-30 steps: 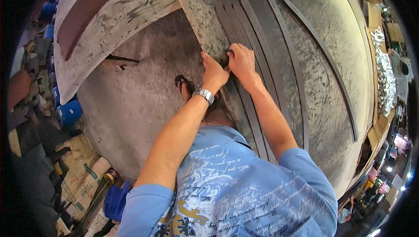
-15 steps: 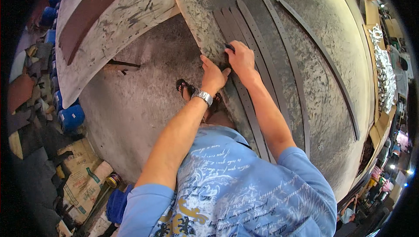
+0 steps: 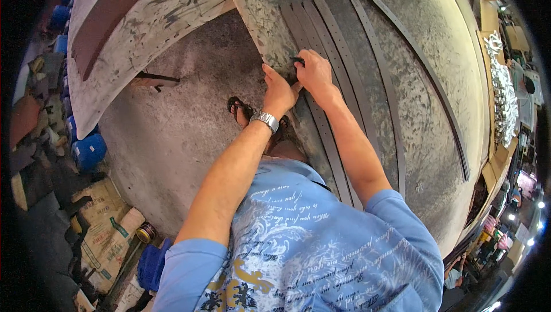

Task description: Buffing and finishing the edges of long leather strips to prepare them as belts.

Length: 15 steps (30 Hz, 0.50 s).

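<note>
Two bare hands work close together at the near left edge of a smudged table. With thumb and fingers, the right hand pinches a small dark thing, mostly hidden, so its kind cannot be told. It is just above the tabletop or on it; which one is unclear. Just beside it, the left hand lies by the table edge, its thumb pointing toward the right hand; whether it is clamped on anything cannot be told. A silver watch circles the left wrist.

Several long dark strips with rows of small holes lie side by side on the table, some passing beneath the right hand and forearm. Farther right, one curved strip lies apart from the rest. At upper left, a brown curved piece rests on another stained surface. Lower left are a blue drum, flattened cardboard, a small tin and a blue cloth.
</note>
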Tool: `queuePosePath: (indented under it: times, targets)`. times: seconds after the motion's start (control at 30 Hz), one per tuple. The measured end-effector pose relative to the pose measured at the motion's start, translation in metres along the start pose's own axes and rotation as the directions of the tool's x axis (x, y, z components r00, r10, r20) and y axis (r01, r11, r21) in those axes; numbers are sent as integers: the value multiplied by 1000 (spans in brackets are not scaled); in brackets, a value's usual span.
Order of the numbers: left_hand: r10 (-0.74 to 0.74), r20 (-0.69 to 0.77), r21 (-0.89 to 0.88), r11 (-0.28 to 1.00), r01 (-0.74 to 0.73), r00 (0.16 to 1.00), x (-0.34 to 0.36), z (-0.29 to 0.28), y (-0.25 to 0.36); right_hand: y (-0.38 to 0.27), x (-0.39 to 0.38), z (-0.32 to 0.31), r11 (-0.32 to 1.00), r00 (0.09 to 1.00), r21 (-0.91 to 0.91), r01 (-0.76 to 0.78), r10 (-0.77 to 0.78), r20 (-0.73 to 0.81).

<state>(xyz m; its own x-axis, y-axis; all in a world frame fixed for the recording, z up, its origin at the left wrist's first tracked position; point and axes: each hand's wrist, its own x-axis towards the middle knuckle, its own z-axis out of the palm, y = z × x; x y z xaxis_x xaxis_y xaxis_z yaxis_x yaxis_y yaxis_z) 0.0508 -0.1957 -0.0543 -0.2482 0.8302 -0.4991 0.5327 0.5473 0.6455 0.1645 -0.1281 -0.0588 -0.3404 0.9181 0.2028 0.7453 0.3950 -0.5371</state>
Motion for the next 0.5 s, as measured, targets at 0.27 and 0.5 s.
queuePosePath:
  times: [0.27, 0.5]
  targets:
    - [-25, -2, -35, 999, 25, 1000, 2, 0, 1, 0, 7, 0, 995, 997, 63, 71, -70, -19]
    - [-38, 1, -2, 999, 38, 999, 3, 3, 0, 1, 0, 3, 998, 998, -20, 52, -51, 32]
